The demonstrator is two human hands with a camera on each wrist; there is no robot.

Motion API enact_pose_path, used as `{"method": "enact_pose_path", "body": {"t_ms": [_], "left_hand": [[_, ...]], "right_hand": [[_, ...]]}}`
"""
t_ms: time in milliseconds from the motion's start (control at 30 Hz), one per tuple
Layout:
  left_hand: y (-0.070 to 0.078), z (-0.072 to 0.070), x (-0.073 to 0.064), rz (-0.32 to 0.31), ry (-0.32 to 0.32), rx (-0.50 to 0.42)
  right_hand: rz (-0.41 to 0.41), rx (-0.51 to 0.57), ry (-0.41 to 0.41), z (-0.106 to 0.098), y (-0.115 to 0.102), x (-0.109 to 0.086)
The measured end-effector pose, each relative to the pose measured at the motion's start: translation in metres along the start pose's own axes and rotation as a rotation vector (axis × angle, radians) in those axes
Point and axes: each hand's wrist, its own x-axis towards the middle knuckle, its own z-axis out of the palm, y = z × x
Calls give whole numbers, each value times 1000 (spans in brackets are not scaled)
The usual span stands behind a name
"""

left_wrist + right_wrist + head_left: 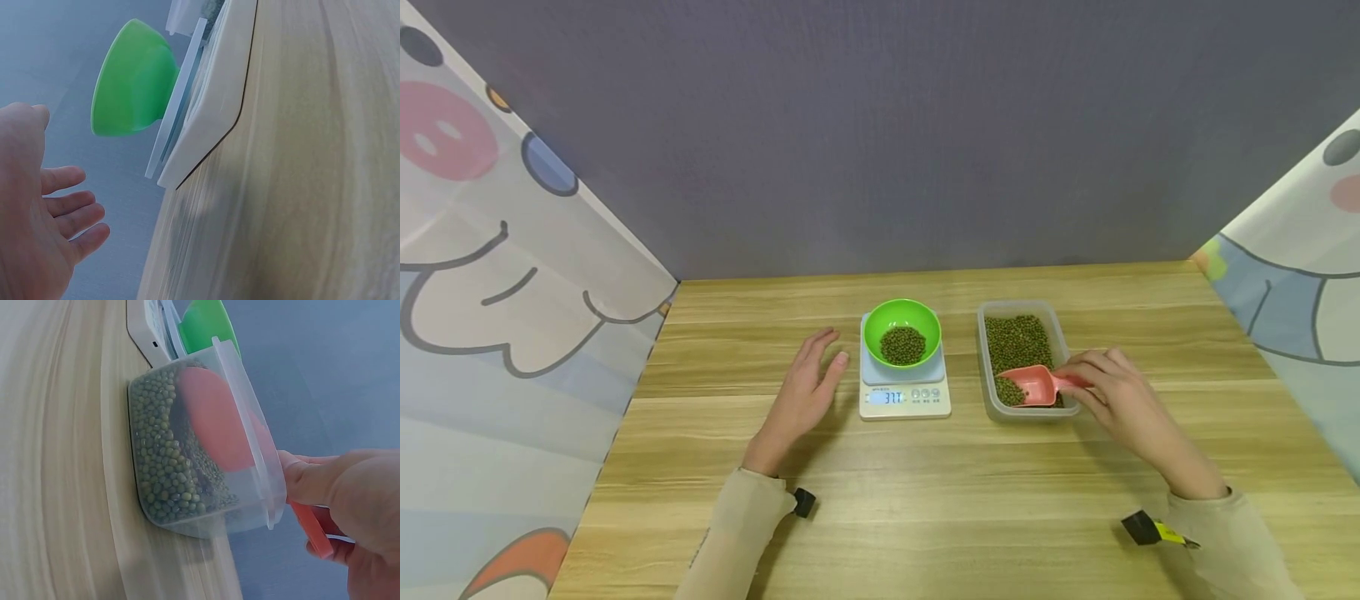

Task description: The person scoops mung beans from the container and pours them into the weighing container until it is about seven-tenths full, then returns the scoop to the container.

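Two vessels hold small round green beans (1018, 343) on my remote feed: a translucent rectangular plastic container (1028, 413) at right, and a bright-green round bowl (901, 315) at left on a flat white digital scale (925, 409), all on the pale wood-grain bench (925, 500). I judge the bowl sits on the platform so its weight registers, the display facing near for reading. The right hand (1116, 398) grips the handle of a pink plastic scoop (1039, 385), its partly filled end inside the container, probably to keep fingers clear of the beans. The left hand (801, 396), fingers extended, holds nothing, just left of the scale.
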Motion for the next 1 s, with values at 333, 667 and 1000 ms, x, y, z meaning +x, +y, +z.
{"method": "enact_pose_path", "body": {"t_ms": [333,667,1000], "left_hand": [[0,0,1,-9,-4,-5],[-1,1,0,0,3,-1],[-2,1,1,2,-5,-4]], "right_hand": [[83,50,8,-2,-1,-6],[152,30,30,-3,-2,-10],[200,13,41,-5,-1,-11]]}}
